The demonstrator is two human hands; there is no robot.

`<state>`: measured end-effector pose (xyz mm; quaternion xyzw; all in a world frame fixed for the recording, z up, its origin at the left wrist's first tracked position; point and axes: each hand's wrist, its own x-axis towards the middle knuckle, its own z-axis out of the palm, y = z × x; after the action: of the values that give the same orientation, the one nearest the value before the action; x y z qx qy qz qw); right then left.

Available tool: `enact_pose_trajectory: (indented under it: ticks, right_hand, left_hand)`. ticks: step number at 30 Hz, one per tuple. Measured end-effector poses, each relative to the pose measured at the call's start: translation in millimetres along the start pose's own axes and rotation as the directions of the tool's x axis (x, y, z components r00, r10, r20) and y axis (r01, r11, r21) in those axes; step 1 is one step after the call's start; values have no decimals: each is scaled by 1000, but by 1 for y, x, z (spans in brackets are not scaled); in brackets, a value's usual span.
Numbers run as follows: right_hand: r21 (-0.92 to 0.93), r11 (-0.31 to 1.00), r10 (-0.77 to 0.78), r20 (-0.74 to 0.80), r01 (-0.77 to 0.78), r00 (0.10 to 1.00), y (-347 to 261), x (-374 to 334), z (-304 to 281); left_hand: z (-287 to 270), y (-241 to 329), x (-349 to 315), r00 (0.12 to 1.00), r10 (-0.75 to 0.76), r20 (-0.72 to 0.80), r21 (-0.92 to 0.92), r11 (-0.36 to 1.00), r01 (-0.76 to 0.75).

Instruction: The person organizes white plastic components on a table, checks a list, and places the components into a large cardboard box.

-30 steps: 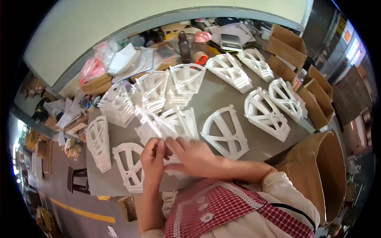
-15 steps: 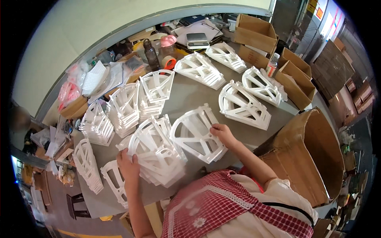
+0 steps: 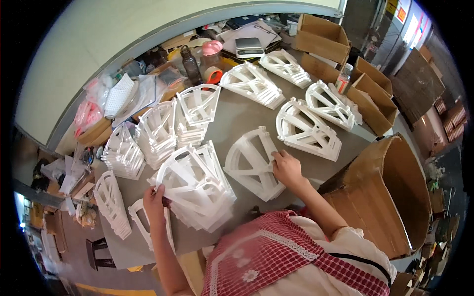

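Fan-shaped white plastic frames with cut-out openings lie in stacks on the grey table. My right hand (image 3: 288,168) is closed on the right edge of one fan-shaped frame (image 3: 252,167), which sits just right of the nearest stack. At that stack's left side, my left hand (image 3: 155,201) pinches the rim of the top fan-shaped frame (image 3: 185,180), thumb uppermost. Lower layers of the stack (image 3: 210,219) fan out beneath it toward me. Close by the left wrist lies another white frame (image 3: 140,224), partly hidden by my arm.
More white frame stacks (image 3: 155,130) stand behind and left, others (image 3: 308,130) at the far right. A large open carton (image 3: 365,197) is beside my right arm. Smaller cartons (image 3: 368,106), a bottle (image 3: 344,79), a scale (image 3: 249,48) and an orange tape roll (image 3: 213,75) line the back.
My right hand and its frame have shifted right, opening a gap from the near stack. My left hand has moved slightly left and up, with the stack's top frame tipped left.
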<state>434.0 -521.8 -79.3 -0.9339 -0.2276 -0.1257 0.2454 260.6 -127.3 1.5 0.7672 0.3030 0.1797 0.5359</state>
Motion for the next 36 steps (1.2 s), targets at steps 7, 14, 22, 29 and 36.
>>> enact_pose_trajectory:
  ticks: [7, 14, 22, 29, 36]
  right_hand:
    - [710, 628, -124, 495, -318, 860, -109, 25, -53]
    - [759, 638, -119, 262, -129, 958, -98, 18, -23]
    - [38, 994, 97, 152, -104, 984, -4, -24, 5]
    - [-168, 985, 69, 248, -28, 966, 0, -33, -5]
    - [-66, 998, 9, 162, 1, 987, -35, -19, -29]
  left_hand:
    - [22, 59, -37, 996, 89, -20, -342, 935, -91]
    - [35, 63, -60, 991, 124, 57, -396, 914, -92]
    - [39, -28, -16, 931, 356, -80, 451, 846, -284]
    - [40, -19, -7, 877, 480, 4, 770, 559, -309]
    - [26, -10, -1, 948, 315, -43, 718, 669, -190]
